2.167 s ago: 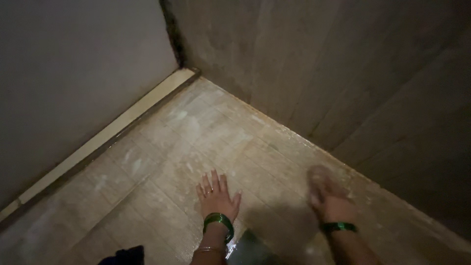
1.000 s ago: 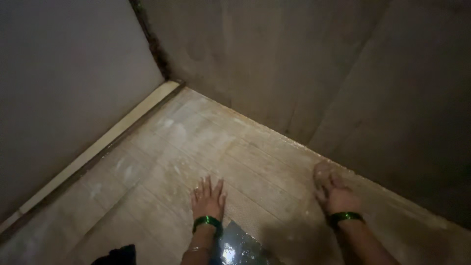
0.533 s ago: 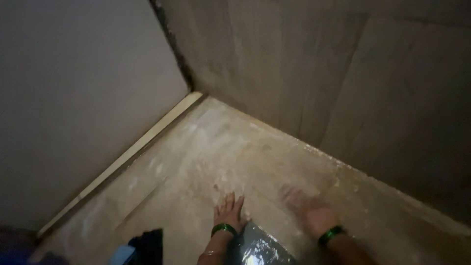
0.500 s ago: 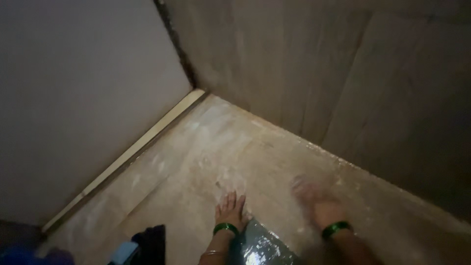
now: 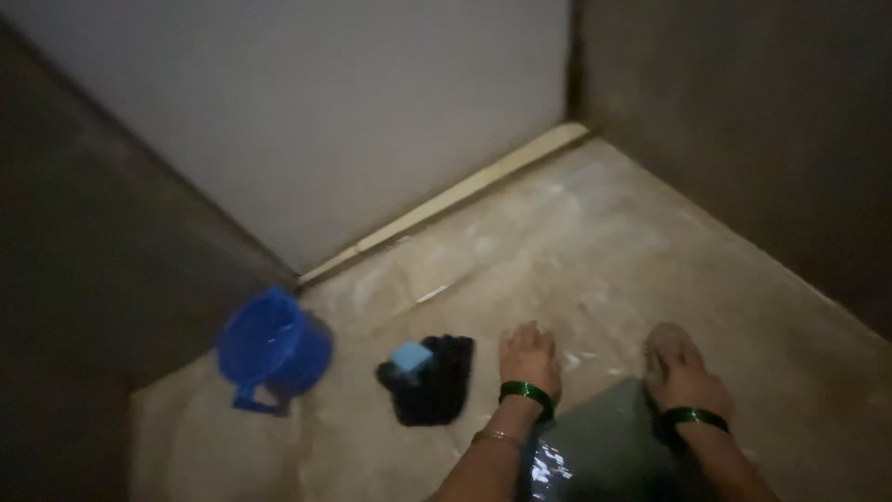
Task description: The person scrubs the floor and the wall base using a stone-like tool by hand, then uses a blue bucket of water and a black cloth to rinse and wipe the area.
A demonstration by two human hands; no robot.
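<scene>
Dim shot, head view looking down at a wet tiled floor [image 5: 595, 242] in a corner. Left hand [image 5: 528, 353] lies palm-down on the floor, fingers together and flat, clamped on nothing; green bangle [image 5: 526, 394] on the wrist. Right hand [image 5: 676, 364] also rests palm-down on the floor, fingers loosely together, gripping nothing that shows; a matching green bangle on that wrist too.

Nearest thing: dark cloth [image 5: 433, 379], bunched in a heap just beside the left hand, on its left, not touching. A small light-blue block [image 5: 410, 357], likely a sponge or soap, sits on top of the cloth; too blurry to tell which. Blue mug with a handle [image 5: 269, 350] stands further left, well apart from both hands, near the dark wall edge.

Handling guess: cloth looks soft, limp and probably soaked, so light but drippy; a pinch anywhere on the bunch should do, top fold easiest. The block would likely slide off if the cloth is lifted. Mug looks like rigid plastic, best taken by the handle at its lower left.

Room: pale wall [image 5: 325, 121] with a light skirting strip behind, dark wall to the right, dark panel to the left. Open floor ahead of both hands up to the corner. Floor looks slick, with a shiny wet patch between the forearms.
</scene>
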